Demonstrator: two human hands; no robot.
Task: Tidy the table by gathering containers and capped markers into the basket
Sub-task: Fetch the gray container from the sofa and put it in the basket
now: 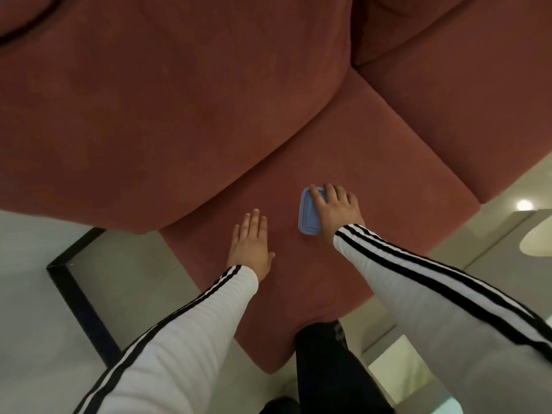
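Observation:
A small blue rectangular container with a lid lies on the seat of a dark red sofa. My right hand lies over its right side, fingers spread across the lid and curling over its far edge. My left hand hovers flat over the seat cushion to the left of the container, fingers straight and together, holding nothing. No basket or markers are in view.
The sofa's backrest cushions fill the upper view. Pale tiled floor with a black border line lies to the left. A pale rounded tabletop edge shows at far right. My dark trouser leg stands below.

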